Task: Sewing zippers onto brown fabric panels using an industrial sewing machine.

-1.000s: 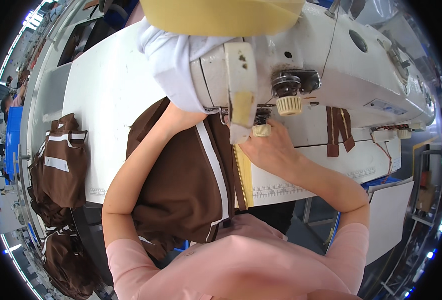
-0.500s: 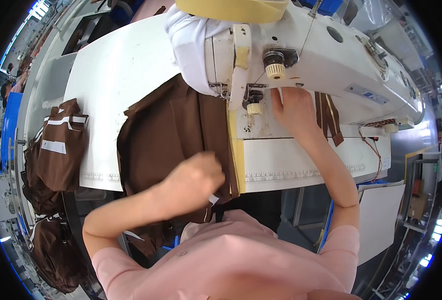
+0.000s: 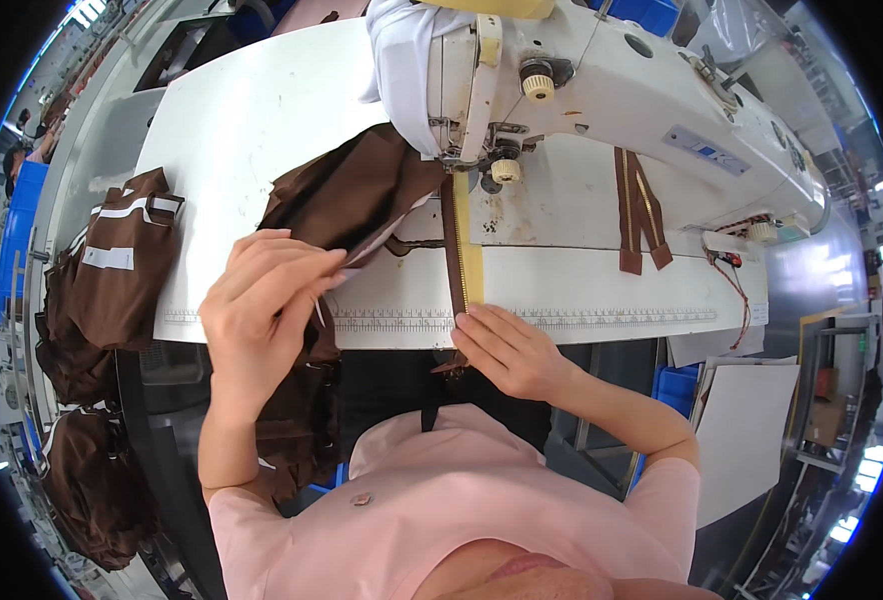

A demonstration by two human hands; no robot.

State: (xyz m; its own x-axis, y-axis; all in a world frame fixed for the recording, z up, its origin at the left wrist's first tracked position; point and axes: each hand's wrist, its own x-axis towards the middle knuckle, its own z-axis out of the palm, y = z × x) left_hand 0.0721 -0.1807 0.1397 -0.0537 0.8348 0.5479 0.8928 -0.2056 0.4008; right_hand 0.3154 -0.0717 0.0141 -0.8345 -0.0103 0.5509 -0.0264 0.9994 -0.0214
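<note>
My left hand (image 3: 257, 315) is closed, its fingertips pinching the lifted edge of the brown fabric piece (image 3: 347, 180), which is folded back leftward and shows a pale strip. My right hand (image 3: 512, 355) lies with fingers stretched over the lower end of a brown zipper tape (image 3: 455, 250), pressing it near the table's front edge. A yellow strip (image 3: 475, 265) runs along that tape's right side, up to the sewing machine's foot area. The white sewing machine (image 3: 662, 90), wrapped at its head with white cloth (image 3: 402, 60), stands above. Two short zipper pieces (image 3: 630, 215) lie right of the needle area.
The white table (image 3: 212, 120) has a printed ruler along its front. Brown garment pieces (image 3: 112, 290) are piled at the left, beside a blue bin (image 3: 22, 230). A white board (image 3: 747, 430) stands low at the right. A co-worker (image 3: 40, 150) shows at the far left.
My right hand has come down from beside the needle to the table edge. My left hand has moved down and left, turning back the brown fabric and baring the zipper tape and table.
</note>
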